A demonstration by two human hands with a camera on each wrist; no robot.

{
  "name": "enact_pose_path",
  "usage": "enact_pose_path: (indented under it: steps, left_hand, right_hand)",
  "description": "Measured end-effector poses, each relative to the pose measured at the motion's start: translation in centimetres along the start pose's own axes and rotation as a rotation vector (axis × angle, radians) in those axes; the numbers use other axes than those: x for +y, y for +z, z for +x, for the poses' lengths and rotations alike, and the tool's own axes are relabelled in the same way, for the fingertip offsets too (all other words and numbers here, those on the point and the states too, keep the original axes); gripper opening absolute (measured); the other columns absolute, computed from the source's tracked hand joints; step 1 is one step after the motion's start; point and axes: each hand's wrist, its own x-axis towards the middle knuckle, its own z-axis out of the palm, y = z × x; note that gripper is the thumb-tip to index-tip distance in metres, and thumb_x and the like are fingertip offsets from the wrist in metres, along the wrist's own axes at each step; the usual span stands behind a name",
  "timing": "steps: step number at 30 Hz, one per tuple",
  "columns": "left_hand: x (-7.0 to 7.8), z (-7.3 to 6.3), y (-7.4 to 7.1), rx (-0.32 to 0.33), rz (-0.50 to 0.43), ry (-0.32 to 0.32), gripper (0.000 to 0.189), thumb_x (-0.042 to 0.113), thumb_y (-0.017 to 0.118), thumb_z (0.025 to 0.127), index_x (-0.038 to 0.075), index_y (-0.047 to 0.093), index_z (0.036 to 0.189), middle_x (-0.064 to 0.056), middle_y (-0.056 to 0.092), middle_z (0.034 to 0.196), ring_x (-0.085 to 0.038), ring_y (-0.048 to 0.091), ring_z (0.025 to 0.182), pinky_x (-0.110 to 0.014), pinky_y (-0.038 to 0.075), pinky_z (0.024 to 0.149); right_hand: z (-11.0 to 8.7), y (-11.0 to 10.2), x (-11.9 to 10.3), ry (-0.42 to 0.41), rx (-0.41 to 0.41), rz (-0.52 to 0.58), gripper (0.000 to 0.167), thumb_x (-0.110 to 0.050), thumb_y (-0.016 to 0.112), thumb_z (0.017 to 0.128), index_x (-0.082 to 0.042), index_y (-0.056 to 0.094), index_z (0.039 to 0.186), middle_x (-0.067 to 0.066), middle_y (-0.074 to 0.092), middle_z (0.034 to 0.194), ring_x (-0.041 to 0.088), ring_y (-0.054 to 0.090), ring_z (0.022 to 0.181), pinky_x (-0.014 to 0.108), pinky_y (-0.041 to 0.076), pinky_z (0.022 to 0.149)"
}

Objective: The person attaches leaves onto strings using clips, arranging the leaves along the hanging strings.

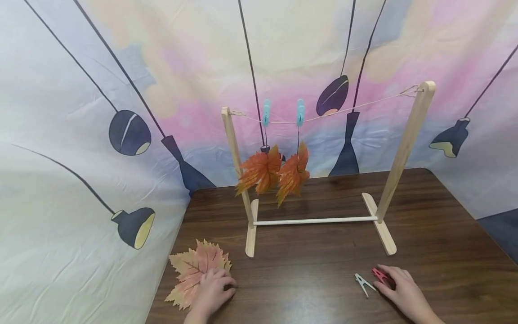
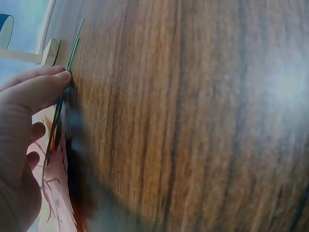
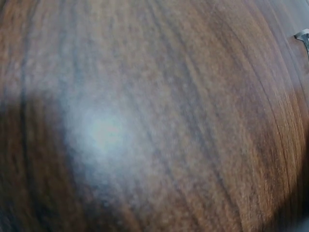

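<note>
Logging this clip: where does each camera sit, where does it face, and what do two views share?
Head: worn on the head, facing forward and down at the table and rack; left hand and right hand show.
Left wrist: on that wrist, facing the table, with the left hand and green stems at left.
Right wrist: on that wrist, facing the table; no hand is clearly visible.
Shared: head and left wrist both show the left hand and pinkish leaves.

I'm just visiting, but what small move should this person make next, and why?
Probably lift the pale leaf by its green stem toward the string: the left hand pinches that stem, the right hand has its finger and thumb at the red clothespin, and two orange leaves hang from the string by blue clothespins.
</note>
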Motion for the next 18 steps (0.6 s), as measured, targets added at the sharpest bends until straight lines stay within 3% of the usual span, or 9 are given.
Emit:
enact_pose_path:
  steps: [5,11,18]
  left_hand:
    - [0.0,0.0,-0.2,-0.007,-0.006,-0.02,0.012,0.023,0.078,0.072,0.028,0.068,0.078,0.016,0.057,0.088,-0.017,0.047,0.09,-0.042,0.032,0.073]
    - [-1.0,-0.4,-0.8,0.076,0.053,-0.08,0.023,0.018,0.08,0.068,0.026,0.071,0.088,0.012,0.062,0.094,-0.017,0.048,0.09,-0.042,0.03,0.073]
    - [-1.8,-0.6,-0.8,0.136,0.105,-0.03,0.018,0.012,0.079,0.069,0.024,0.067,0.073,0.014,0.059,0.083,-0.016,0.048,0.083,-0.04,0.03,0.07]
  right_hand:
    - [0.0,0.0,-0.1,0.012,-0.008,-0.003,0.048,-0.014,0.086,0.059,-0.002,0.066,0.101,0.008,0.066,0.094,0.027,0.052,0.084,0.027,0.031,0.076]
    - [0.0,0.0,0.0,0.025,-0.021,-0.005,0.047,-0.014,0.086,0.061,-0.003,0.067,0.102,0.007,0.066,0.095,0.026,0.052,0.085,0.026,0.032,0.075]
    - [0.0,0.0,-0.1,0.039,-0.033,-0.016,0.046,-0.015,0.086,0.062,-0.003,0.067,0.103,0.007,0.066,0.095,0.026,0.053,0.085,0.024,0.033,0.074]
